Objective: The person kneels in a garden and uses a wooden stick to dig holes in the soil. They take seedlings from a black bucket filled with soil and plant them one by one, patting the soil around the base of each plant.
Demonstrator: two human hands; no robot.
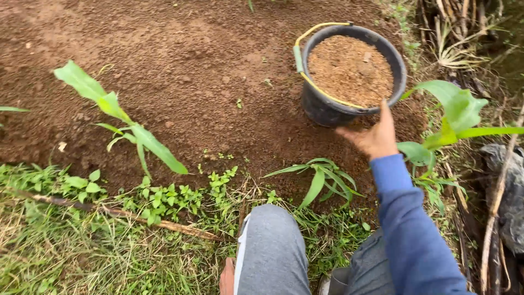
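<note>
One black bucket [327,109] of brown grains is gripped at the rim by the right hand [372,136], closed, on bare soil [180,65] edged with grass [82,251].

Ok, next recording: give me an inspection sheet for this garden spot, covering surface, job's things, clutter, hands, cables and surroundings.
Surface: bare brown tilled soil, edged with grass and weeds toward the camera.
Job's things: black bucket with a yellow handle, filled nearly to the rim with tan granular material, standing on the soil.
Clutter: a long stick lying across the weeds; dry stalks at the far right.
Hands: right hand in a blue sleeve touches the bucket's near rim; left hand only partly visible beside the grey-trousered knee, holding nothing that shows.
Cables: nothing seen.
Surroundings: young maize plant on the left, another leafy plant on the right, a small grassy tuft below the bucket.
</note>
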